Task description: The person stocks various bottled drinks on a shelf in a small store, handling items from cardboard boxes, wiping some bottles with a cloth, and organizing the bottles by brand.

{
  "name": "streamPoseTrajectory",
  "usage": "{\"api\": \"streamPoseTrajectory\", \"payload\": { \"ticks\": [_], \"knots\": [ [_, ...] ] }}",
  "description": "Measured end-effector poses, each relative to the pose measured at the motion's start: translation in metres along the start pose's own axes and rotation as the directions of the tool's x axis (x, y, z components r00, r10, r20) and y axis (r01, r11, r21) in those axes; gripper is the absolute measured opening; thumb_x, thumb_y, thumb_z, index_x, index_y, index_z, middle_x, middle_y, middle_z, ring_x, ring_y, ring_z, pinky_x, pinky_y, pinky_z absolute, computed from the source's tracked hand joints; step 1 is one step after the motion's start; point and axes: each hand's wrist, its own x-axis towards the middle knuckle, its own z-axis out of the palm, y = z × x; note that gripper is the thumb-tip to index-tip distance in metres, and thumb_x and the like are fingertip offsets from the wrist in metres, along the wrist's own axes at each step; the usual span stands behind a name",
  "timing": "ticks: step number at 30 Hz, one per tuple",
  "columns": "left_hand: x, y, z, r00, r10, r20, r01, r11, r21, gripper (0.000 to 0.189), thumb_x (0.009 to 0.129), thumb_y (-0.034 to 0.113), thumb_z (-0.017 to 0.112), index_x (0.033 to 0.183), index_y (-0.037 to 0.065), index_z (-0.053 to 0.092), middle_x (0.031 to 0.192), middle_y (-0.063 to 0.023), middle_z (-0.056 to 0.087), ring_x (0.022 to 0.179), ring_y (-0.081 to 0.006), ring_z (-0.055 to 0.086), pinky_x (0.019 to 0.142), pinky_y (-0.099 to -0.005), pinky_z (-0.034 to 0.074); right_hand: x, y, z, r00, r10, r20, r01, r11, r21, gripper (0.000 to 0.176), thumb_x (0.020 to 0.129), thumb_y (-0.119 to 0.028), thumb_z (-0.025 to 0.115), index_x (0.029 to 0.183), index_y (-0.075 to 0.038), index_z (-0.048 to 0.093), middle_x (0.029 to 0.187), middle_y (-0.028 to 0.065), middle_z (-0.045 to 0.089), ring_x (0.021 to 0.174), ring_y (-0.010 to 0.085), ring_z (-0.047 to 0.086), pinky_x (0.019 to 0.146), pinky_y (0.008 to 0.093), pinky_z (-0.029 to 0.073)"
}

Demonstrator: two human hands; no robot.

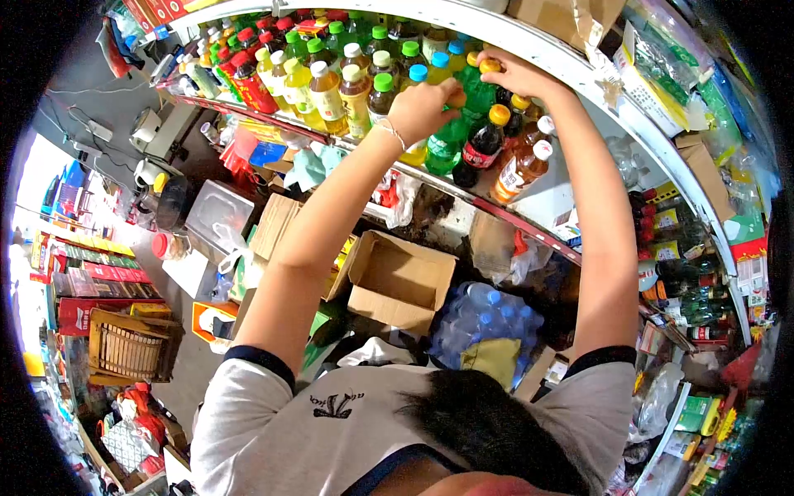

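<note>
My left hand [420, 112] is closed around the cap of a green soda bottle [445, 147], which stands near the shelf's front edge. With bent fingers my right hand [527, 78] grips the orange cap [490, 65] of a bottle farther back; its body is partly hidden. Another green bottle [478, 93] stands between the two hands. Just in front of my right hand is a dark cola bottle [485, 142] with a yellow cap and red label. To its right, brown drink bottles [521, 172] with white caps lean slightly.
Rows of tea and juice bottles [327, 97] fill the shelf to the left. A white rail [397, 8] curves above it. Below the shelf are an open cardboard box [400, 281] and a wrapped pack of blue-capped water bottles [484, 318]. More stocked shelves [686, 289] stand at right.
</note>
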Motion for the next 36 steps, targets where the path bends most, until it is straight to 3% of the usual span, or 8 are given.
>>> {"api": "streamPoseTrajectory", "payload": {
  "ticks": [5,6,8,16,22,27,29,36],
  "knots": [
    [-0.001,0.003,0.006,0.997,-0.02,-0.069,0.02,1.0,-0.001,0.034,0.072,0.025,0.06,0.1,0.011,0.046,0.073,-0.0144,0.06,0.068,-0.0326,0.058,0.059,-0.0409,0.047,-0.026,-0.021,0.002,0.993,0.121,0.009,-0.121,0.992,0.044,0.026,0.075,-0.017,0.061,0.097,-0.011,0.048,0.08,0.0094,0.052,0.071,0.0181,0.049,0.066,0.0293,0.041],
    [-0.002,0.004,0.008,0.997,-0.02,-0.07,0.02,1.0,-0.001,0.034,0.072,0.025,0.06,0.1,0.011,0.046,0.073,-0.0144,0.06,0.068,-0.0326,0.058,0.059,-0.0409,0.047,-0.025,-0.024,0.0,0.99,0.14,0.031,-0.142,0.987,0.071,0.027,0.072,-0.017,0.063,0.094,-0.008,0.051,0.091,0.0147,0.057,0.087,0.0298,0.054,0.075,0.0361,0.042],
    [-0.004,0.004,0.012,0.993,-0.013,-0.116,0.011,1.0,-0.02,0.036,0.072,0.023,0.06,0.102,0.009,0.045,0.074,-0.0145,0.06,0.069,-0.033,0.058,0.06,-0.0404,0.047,-0.023,-0.021,0.009,0.994,0.109,-0.023,-0.106,0.988,0.109,0.025,0.073,-0.016,0.063,0.093,-0.009,0.051,0.072,0.0097,0.052,0.065,0.0166,0.048,0.06,0.0299,0.04],
    [-0.024,-0.014,0.019,0.921,-0.114,-0.373,-0.02,0.942,-0.335,0.035,0.073,0.018,0.061,0.101,0.004,0.045,0.087,-0.0155,0.055,0.078,-0.0295,0.057,0.065,-0.0353,0.048,0.017,-0.022,0.0,0.926,0.288,0.243,-0.322,0.94,0.111,0.034,0.07,-0.028,0.066,0.093,-0.006,0.055,0.078,0.0071,0.055,0.074,0.0147,0.05,0.067,0.0263,0.041],
    [-0.049,-0.013,0.028,0.881,-0.102,-0.463,0.015,0.982,-0.189,0.039,0.072,0.024,0.062,0.1,0.004,0.045,0.093,-0.0133,0.05,0.078,-0.0298,0.054,0.063,-0.0358,0.046,0.086,-0.042,0.032,0.989,0.018,0.144,-0.02,1.0,0.013,0.034,0.067,-0.018,0.067,0.097,-0.006,0.056,0.09,0.0116,0.059,0.082,0.0216,0.056,0.076,0.0309,0.043],
    [-0.051,0.008,0.03,0.949,-0.218,-0.227,0.177,0.966,-0.189,0.066,0.071,0.033,0.061,0.12,0.005,0.027,0.106,-0.0156,0.044,0.064,-0.0329,0.057,0.053,-0.0406,0.047,0.098,-0.076,0.048,0.912,0.2,0.357,-0.133,0.97,-0.203,0.035,0.063,-0.014,0.068,0.096,-0.011,0.058,0.098,0.0137,0.056,0.092,0.0288,0.053,0.079,0.0371,0.043],
    [-0.046,0.011,0.034,0.939,-0.241,-0.245,0.186,0.956,-0.228,0.067,0.071,0.034,0.06,0.121,0.004,0.027,0.105,-0.0158,0.045,0.062,-0.0324,0.057,0.052,-0.0406,0.047,0.096,-0.07,0.048,0.935,0.106,0.337,-0.051,0.984,-0.169,0.032,0.064,-0.014,0.067,0.094,-0.009,0.058,0.094,0.014,0.058,0.09,0.0295,0.054,0.078,0.0374,0.043],
    [-0.025,0.01,0.052,0.944,-0.274,-0.185,0.243,0.954,-0.173,0.035,0.078,0.031,0.052,0.096,0.004,0.037,0.087,-0.0128,0.052,0.063,-0.0305,0.058,0.051,-0.0399,0.047,0.091,-0.063,0.036,0.916,0.138,0.376,-0.074,0.981,-0.18,0.033,0.065,-0.018,0.068,0.095,-0.01,0.058,0.097,0.0149,0.057,0.093,0.0301,0.053,0.079,0.0374,0.043]
  ]
}}
